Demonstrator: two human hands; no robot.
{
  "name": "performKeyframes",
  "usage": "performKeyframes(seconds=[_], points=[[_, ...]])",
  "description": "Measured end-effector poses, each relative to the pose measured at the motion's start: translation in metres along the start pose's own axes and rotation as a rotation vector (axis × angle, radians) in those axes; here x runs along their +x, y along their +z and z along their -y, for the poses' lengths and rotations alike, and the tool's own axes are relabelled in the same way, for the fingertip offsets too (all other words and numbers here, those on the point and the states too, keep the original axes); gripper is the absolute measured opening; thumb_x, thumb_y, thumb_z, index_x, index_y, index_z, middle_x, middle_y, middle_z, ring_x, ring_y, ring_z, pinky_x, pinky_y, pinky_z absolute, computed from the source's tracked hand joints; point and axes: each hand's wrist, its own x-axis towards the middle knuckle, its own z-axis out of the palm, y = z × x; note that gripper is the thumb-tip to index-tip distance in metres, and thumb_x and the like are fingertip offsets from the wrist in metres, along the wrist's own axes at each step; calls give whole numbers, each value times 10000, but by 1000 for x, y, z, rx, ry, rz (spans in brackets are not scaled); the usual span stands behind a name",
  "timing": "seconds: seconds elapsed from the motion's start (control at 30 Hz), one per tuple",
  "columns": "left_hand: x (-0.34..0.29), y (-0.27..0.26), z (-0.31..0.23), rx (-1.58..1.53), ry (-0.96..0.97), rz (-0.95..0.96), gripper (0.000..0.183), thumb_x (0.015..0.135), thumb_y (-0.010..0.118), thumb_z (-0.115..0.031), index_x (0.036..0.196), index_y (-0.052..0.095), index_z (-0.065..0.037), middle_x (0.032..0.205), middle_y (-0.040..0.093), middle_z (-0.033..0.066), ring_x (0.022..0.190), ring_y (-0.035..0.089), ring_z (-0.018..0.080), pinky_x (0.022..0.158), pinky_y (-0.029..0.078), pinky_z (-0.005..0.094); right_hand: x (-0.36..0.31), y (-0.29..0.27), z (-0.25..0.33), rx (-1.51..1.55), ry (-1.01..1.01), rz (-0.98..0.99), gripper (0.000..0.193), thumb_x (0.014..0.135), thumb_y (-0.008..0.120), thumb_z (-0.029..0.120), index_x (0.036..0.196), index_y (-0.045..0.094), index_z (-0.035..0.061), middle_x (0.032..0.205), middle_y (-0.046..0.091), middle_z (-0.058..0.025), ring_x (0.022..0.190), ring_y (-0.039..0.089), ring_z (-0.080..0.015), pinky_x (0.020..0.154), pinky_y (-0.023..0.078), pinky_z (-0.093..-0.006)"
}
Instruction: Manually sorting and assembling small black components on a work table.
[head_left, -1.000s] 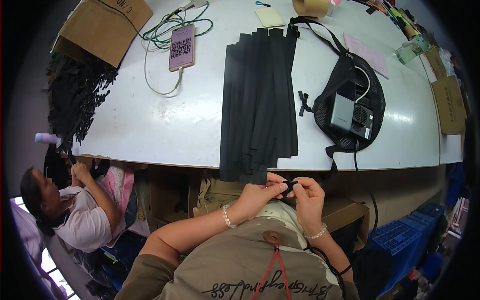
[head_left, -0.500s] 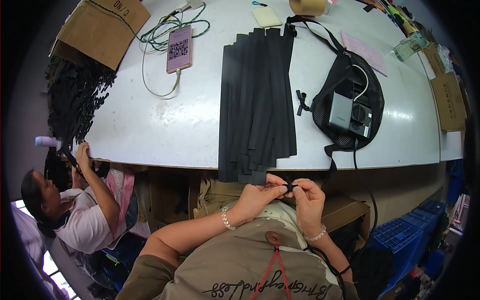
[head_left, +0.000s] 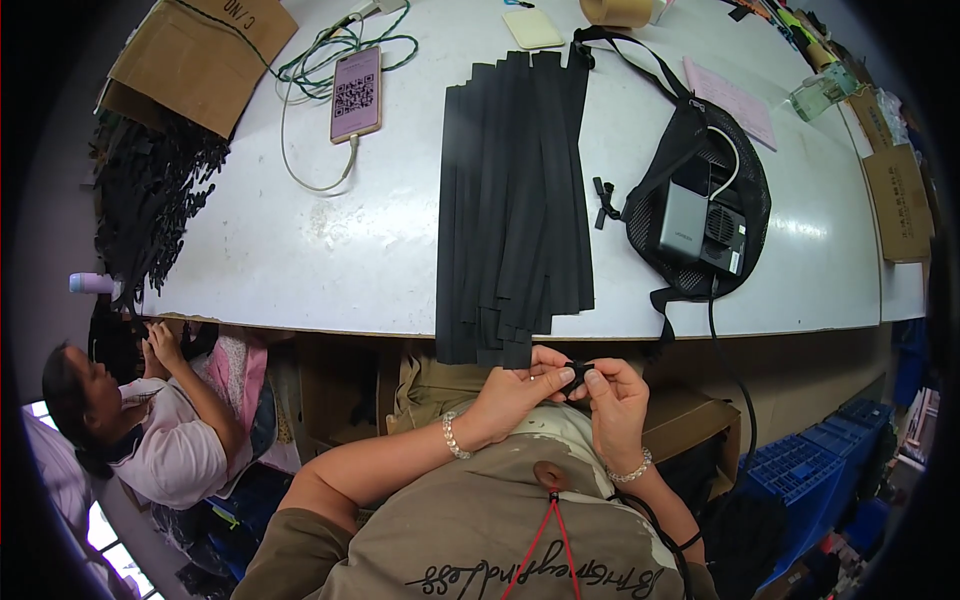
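Note:
Just off the table's near edge, my left hand (head_left: 514, 400) and my right hand (head_left: 615, 393) come together in front of my body. Thumbs and fingertips of both pinch a small black piece (head_left: 577, 374), partly covered by the fingers; its exact kind does not show. A stack of long, flat black strips (head_left: 515, 200) lies on the table just beyond my hands, its lower ends hanging slightly over the edge close to my left fingers. A small black buckle-like piece (head_left: 605, 203) rests right of the strips.
The white table (head_left: 330, 250) carries a phone (head_left: 356, 95) with cables, a black mesh bag (head_left: 700, 130) holding grey devices, a glass bottle (head_left: 822, 92) and a cardboard box (head_left: 200, 65) above tangled black straps (head_left: 155, 210). A co-worker (head_left: 180, 440) sits at left; blue crates (head_left: 800, 470) stand right.
My fingers have shifted slightly around the small black piece, which is turned a little. The co-worker's raised hand has come down from the strap pile toward their other hand.

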Motion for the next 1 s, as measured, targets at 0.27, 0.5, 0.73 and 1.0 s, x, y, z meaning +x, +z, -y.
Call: performKeyframes(seconds=[0.27,0.5,0.73,1.0], points=[[-1,4,1,-30,85,35,184,823,611,16,991,540,-11,906,603,57,837,591,98,756,495,227,0,3,9,-71,-46,39,90,850,549,-40,939,563,-42,817,588,-52,692,575,-93,638,485,-209],[-2,3,2,15,208,88,137,817,610,35,935,551,-1,929,600,70,862,598,127,792,499,254,-1,7,15,-116,-177,115,89,843,536,-64,925,568,-54,986,539,-96,785,573,-112,708,503,-232],[0,1,6,40,230,76,139,814,603,54,935,554,8,940,593,76,894,592,139,807,493,257,1,2,13,-142,-216,142,115,833,526,-84,934,572,-52,990,534,-98,813,567,-114,724,500,-241],[-8,11,-15,-7,152,107,166,840,587,15,992,522,3,935,577,55,841,574,93,751,490,218,3,9,37,-227,-206,246,219,791,567,-90,1008,581,-59,996,537,-94,826,554,-112,723,473,-220]])
